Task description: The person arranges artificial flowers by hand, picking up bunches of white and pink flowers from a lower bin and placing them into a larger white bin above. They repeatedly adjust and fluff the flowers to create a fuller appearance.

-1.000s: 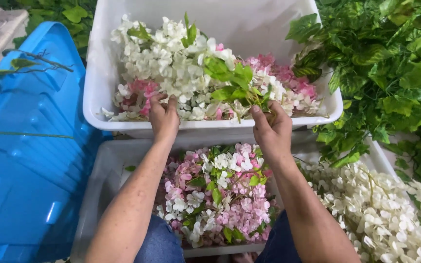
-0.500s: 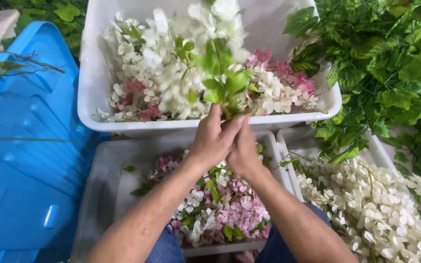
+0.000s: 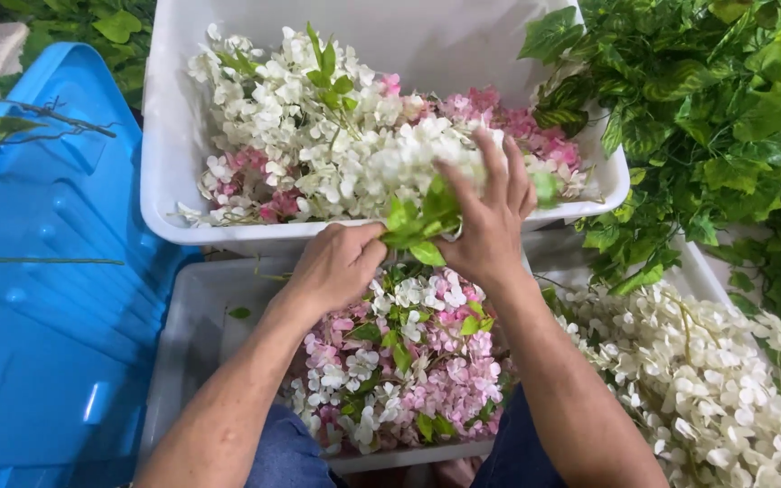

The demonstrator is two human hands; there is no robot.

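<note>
I have a spray of artificial flowers between my hands: a dense bunch of white blossoms with a tuft of bright green leaves at its base, where the stem end sits. My left hand is closed around that leafy base, fingers curled in, at about 9 o'clock from the leaves. My right hand presses against the blossoms from 3 o'clock with its fingers spread and reaching up toward 12; it looks to be steadying the bunch more than clenching it. The spray hangs right over the near rim of the upper white tub, which is packed with more white and pink blooms. Directly below my hands, toward 6 o'clock, a lower grey tray holds a mound of pink and white flowers mixed with small green leaves, sitting between my forearms. At 4 o'clock another tray is heaped with white petals on thin stems. Green leafy vines crowd in from 2 o'clock and spill over the corner of the upper tub and the right-hand tray, so that side is tight. At 9 o'clock a blue plastic lid lies flat with only a bare twig across it, giving the most open room.
</note>
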